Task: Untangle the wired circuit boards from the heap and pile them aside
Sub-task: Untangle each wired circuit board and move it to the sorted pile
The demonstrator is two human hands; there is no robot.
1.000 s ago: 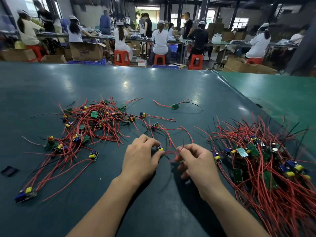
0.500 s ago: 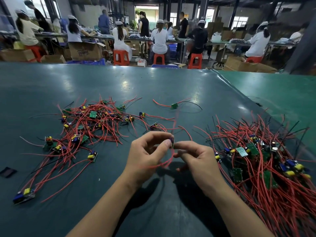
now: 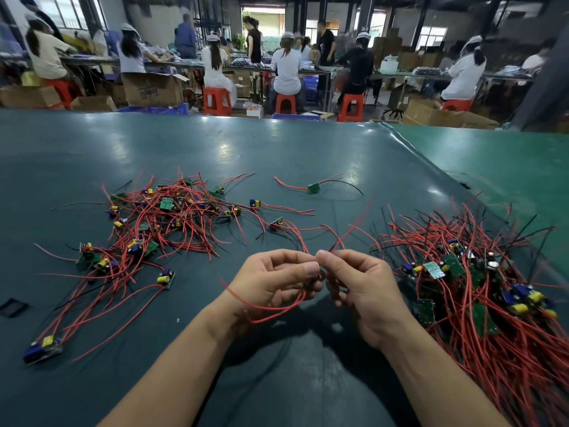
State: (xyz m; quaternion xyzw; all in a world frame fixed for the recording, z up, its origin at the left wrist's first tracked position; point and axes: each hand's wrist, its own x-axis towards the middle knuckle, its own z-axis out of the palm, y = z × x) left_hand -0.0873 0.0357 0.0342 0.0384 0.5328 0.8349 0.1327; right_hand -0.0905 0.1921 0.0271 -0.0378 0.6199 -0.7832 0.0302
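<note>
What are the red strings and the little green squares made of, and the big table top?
The red wires look like bendy plastic-coated wire: they curl and hold loops. The green boards look like stiff, flat circuit board, probably fibreglass, with small parts on them. The table cover looks like smooth, shiny rubber or vinyl sheet: ceiling lights reflect on it.

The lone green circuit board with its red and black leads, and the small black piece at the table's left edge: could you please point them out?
lone green circuit board [image 3: 313,188]: head view, board's middle.
small black piece [image 3: 12,307]: head view, its middle.
</note>
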